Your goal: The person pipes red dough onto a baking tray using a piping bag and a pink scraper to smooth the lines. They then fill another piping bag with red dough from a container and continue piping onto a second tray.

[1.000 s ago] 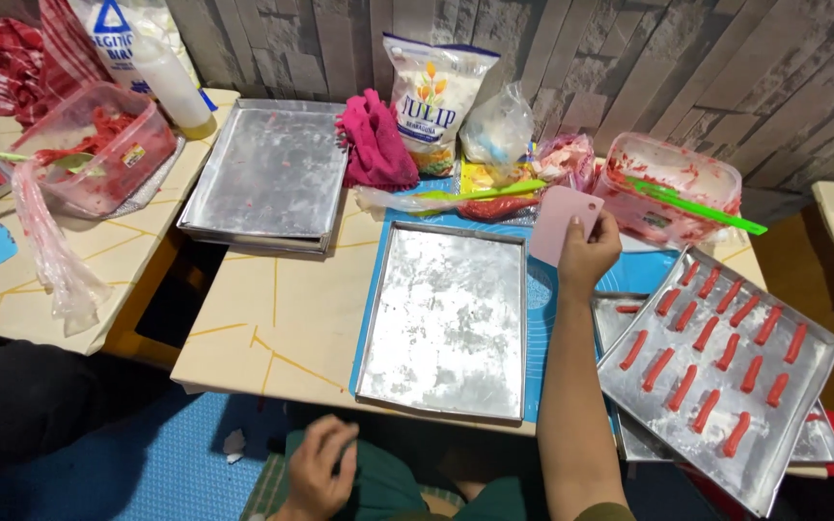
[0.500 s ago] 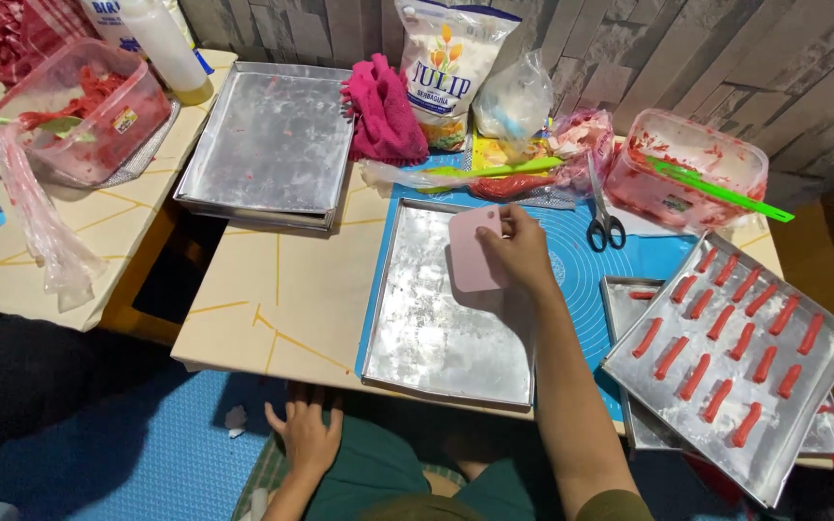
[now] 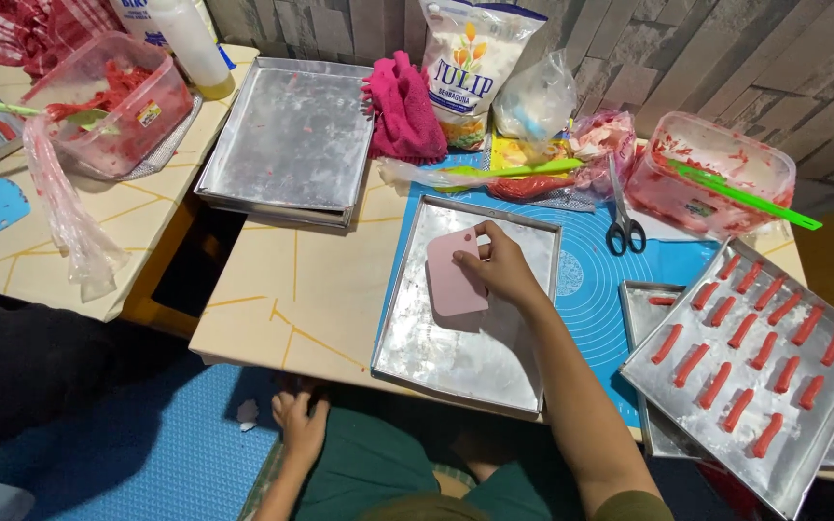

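Seen from the head camera, the right hand (image 3: 502,270) presses a pink dough scraper (image 3: 454,274) flat against the floor of an empty metal baking tray (image 3: 465,357), its fingers (image 3: 470,267) curled over the scraper's right edge and gripping it. The tray lies on a blue silicone mat (image 3: 596,289) on the bench (image 3: 291,299). The left hand (image 3: 299,422) rests low beside the knee, below the bench edge, fingers loosely spread and holding nothing. To the right, a tilted tray of red dough sticks (image 3: 760,367) overlaps another tray. Scissors (image 3: 622,224) lie on the mat.
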